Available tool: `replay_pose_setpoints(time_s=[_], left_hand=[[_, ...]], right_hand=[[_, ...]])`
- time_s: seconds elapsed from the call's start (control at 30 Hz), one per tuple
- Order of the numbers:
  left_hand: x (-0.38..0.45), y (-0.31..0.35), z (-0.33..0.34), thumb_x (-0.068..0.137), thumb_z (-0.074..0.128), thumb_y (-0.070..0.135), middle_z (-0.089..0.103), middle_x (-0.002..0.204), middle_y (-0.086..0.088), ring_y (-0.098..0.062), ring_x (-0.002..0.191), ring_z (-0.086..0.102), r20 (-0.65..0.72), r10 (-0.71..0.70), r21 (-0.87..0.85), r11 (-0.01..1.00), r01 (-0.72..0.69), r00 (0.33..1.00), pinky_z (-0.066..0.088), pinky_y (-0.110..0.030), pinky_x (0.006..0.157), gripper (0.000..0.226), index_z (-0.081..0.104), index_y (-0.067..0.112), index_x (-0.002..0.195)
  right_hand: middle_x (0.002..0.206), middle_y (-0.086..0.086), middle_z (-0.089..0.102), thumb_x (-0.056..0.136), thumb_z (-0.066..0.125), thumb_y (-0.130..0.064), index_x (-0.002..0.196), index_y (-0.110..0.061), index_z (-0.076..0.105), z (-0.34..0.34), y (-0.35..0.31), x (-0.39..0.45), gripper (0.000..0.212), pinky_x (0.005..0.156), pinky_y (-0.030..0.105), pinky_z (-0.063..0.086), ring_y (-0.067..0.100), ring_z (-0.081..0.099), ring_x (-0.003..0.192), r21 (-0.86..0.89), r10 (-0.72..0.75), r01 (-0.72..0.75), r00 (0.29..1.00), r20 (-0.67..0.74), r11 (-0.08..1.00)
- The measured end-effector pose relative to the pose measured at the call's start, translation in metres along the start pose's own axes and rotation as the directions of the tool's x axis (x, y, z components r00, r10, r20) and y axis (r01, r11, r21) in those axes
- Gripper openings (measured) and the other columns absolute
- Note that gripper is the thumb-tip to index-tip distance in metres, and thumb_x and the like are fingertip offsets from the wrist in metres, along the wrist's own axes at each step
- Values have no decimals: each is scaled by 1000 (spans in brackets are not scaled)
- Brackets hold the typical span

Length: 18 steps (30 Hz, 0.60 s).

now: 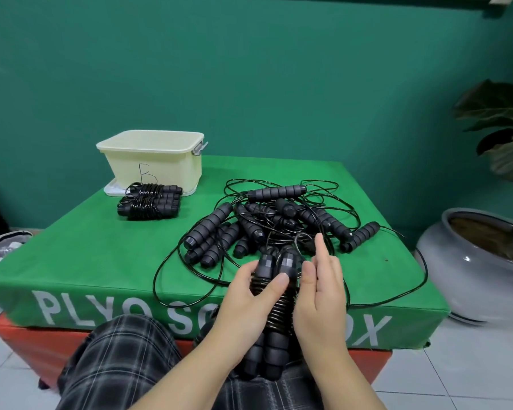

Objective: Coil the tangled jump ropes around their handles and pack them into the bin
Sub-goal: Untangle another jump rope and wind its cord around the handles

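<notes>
The left hand (251, 294) clamps two black foam handles (274, 279) mid-coil while the open, empty-looking right hand (320, 288) must next loop the thin black cord (279, 309).

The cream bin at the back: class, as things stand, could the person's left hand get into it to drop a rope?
Probably yes. The bin stands open with no lid on top, but the left hand is busy gripping the handles, and coiled ropes lie just in front.

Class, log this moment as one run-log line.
left hand: grips handle pair | right hand: open, winding cord | coiled ropes: beside bin | tangle: on box
</notes>
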<state>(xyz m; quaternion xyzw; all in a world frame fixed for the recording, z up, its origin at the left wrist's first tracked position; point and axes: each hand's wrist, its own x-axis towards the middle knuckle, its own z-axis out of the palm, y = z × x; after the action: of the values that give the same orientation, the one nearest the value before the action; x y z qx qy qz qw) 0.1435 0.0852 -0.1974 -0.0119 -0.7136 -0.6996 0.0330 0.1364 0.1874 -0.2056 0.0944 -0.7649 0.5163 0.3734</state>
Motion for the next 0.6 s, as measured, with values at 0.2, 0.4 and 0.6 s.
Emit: replay_pose_setpoints(time_s=[0.2, 0.4, 0.6], left_hand=[[0, -3, -1, 66, 65, 63, 62, 122, 7, -17, 122, 52, -37, 52, 87, 995, -49, 998, 41, -42, 104, 55, 43, 59, 117], [-5, -2, 0, 86, 66, 19, 58, 101, 41, 23, 98, 49, -54, 158, 95, 984, -152, 986, 34, 2, 78, 39, 49, 43, 112], [-11, 2, 6, 84, 69, 24, 49, 112, 45, 18, 109, 46, -46, 214, 163, 965, -204, 976, 34, -1, 84, 43, 48, 51, 111]], right_hand=[[90, -14, 50, 95, 36, -38, 132, -20, 50, -12, -12, 3, 43, 75, 8, 38, 3, 53, 83, -76, 8, -2, 997, 79, 997], [80, -12, 52, 88, 67, -14, 114, -6, 68, -31, -12, 10, 27, 70, 10, 36, 4, 46, 72, -271, 14, 25, 990, 142, 962], [71, -21, 41, 85, 71, -10, 107, -9, 72, -37, -20, 16, 23, 62, 6, 37, -7, 44, 64, -315, -31, 100, 976, 214, 944]])
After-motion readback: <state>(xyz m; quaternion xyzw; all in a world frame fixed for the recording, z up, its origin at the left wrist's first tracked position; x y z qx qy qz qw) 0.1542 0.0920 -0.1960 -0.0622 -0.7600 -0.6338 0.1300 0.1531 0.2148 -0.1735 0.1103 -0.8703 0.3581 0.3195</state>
